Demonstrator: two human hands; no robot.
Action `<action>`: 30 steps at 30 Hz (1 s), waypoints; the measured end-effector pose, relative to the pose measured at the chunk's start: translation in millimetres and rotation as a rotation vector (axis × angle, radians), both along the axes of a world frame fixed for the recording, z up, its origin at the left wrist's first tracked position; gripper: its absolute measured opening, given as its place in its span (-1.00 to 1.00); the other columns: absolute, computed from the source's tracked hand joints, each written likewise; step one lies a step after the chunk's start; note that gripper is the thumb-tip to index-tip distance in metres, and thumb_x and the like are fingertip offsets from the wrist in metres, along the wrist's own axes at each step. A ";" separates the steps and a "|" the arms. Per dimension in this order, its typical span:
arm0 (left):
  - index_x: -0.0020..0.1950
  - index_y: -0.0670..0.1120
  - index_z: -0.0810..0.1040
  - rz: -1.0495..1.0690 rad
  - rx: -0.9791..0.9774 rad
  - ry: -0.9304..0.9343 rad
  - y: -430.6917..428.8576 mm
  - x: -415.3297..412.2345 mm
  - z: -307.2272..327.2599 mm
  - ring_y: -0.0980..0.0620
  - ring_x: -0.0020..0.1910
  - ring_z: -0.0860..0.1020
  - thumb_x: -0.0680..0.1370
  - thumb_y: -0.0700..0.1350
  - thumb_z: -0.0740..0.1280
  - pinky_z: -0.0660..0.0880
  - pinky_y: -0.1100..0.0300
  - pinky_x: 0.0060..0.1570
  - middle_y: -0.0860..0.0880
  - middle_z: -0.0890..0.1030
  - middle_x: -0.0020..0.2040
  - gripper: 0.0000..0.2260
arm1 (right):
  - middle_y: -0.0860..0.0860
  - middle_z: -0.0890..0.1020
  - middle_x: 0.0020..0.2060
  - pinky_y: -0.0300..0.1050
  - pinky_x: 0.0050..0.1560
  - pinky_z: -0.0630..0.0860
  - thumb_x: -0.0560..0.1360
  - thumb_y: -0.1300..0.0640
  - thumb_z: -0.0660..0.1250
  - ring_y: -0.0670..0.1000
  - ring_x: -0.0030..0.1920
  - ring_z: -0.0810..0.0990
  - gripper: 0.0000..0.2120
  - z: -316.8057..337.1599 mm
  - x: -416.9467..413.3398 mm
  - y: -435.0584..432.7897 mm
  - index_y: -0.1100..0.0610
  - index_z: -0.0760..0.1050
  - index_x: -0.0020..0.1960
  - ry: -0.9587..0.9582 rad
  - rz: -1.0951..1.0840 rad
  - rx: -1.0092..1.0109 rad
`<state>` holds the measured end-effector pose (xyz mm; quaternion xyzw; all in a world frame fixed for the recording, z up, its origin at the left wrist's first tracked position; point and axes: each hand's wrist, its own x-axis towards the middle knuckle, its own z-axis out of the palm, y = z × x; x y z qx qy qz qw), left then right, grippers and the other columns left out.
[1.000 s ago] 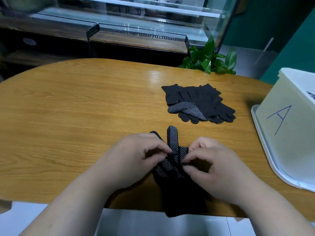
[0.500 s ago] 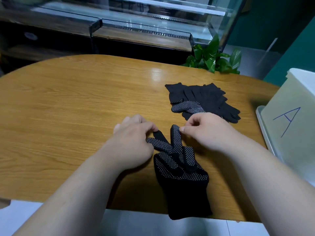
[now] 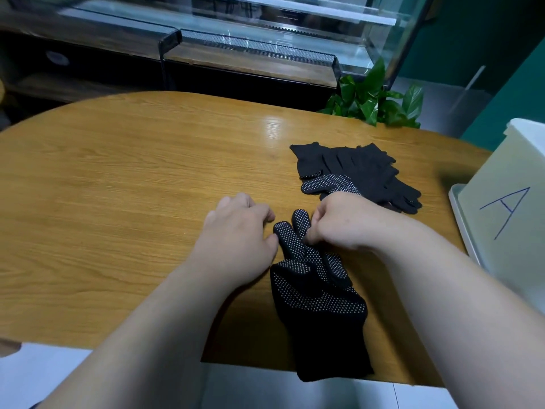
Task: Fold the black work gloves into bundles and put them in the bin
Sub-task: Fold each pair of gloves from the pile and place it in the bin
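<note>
Working glove [image 3: 318, 293] flat on bench [image 3: 118, 187], cuff over near edge, likely for neat folding. Pinching its dotted fingers with right hand [image 3: 339, 222]; bracing alongside with curled left hand [image 3: 239, 240], grasp unclear. With spare pile [image 3: 354, 169] lying near bin [image 3: 513, 219], within reach.

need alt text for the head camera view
A right hand pinches a finger of a black dotted glove on a wooden table, left hand resting beside it. A glove pile and a white bin marked A sit further right.

place: I'm sitting in what is looking like a shop | evidence: glass display case [image 3: 265, 31] standing beyond my wooden table [image 3: 118, 187], potted plant [image 3: 374, 101] growing beside it
</note>
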<state>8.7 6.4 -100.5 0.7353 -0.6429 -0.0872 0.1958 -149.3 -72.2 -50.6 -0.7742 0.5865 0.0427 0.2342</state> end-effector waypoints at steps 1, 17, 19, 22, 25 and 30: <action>0.27 0.14 0.52 -0.006 -0.007 0.005 0.1 -1.3 -0.5 0.00 0.22 0.33 0.55 0.14 0.30 0.30 0.09 0.23 0.08 0.40 0.12 -0.70 | 0.06 0.69 -0.25 0.07 -0.06 0.64 0.30 -0.04 0.50 0.09 -0.14 0.65 -0.75 0.4 -0.4 1.7 0.14 0.64 -0.20 -0.018 0.012 -0.009; 0.00 0.13 0.47 -0.155 0.081 0.712 7.7 -10.0 15.8 0.18 -0.34 0.49 0.48 -0.26 0.39 0.44 0.19 -0.18 0.16 0.61 -0.25 -0.71 | -0.10 0.51 -0.38 -0.15 -0.27 0.42 0.40 0.28 0.46 -0.11 -0.36 0.44 -0.84 -13.6 -29.9 29.8 0.12 0.51 -0.26 -0.514 0.047 -0.082; 0.04 0.11 0.51 -0.199 0.086 0.832 11.1 -11.1 18.0 0.20 -0.35 0.49 0.47 -0.29 0.42 0.45 0.23 -0.21 0.18 0.60 -0.28 -0.68 | -0.04 0.53 -0.38 -0.16 -0.29 0.40 0.43 0.26 0.46 -0.06 -0.35 0.45 -0.78 -12.0 -36.0 38.2 0.07 0.49 -0.31 -0.563 0.053 -0.136; -0.04 0.07 0.63 -0.224 0.067 0.845 14.7 -11.0 16.8 0.20 -0.31 0.50 0.46 -0.24 0.48 0.48 0.29 -0.18 0.18 0.60 -0.29 -0.78 | 0.04 0.65 -0.26 -0.02 -0.13 0.54 0.43 0.26 0.48 0.09 -0.22 0.59 -0.84 -11.4 -46.3 49.6 0.04 0.59 -0.22 -0.656 0.049 -0.122; -0.14 0.07 0.68 -0.250 0.082 0.715 17.4 -9.7 15.8 0.17 -0.27 0.55 0.46 -0.16 0.50 0.49 0.27 -0.17 0.12 0.65 -0.26 -0.88 | -0.15 0.65 -0.19 -0.18 -0.04 0.52 0.40 0.24 0.50 -0.14 -0.14 0.59 -0.79 -15.6 -54.8 59.4 -0.06 0.60 -0.21 -0.594 0.093 -0.190; -0.24 0.09 0.65 -0.446 0.042 0.635 22.2 -7.3 13.1 0.17 -0.18 0.57 0.41 -0.07 0.53 0.46 0.29 -0.12 0.11 0.61 -0.16 -0.91 | -0.19 0.62 -0.12 -0.16 0.08 0.49 0.30 0.19 0.39 -0.09 0.02 0.60 -0.82 -24.6 -61.6 71.4 -0.07 0.60 -0.17 -0.577 0.216 -0.361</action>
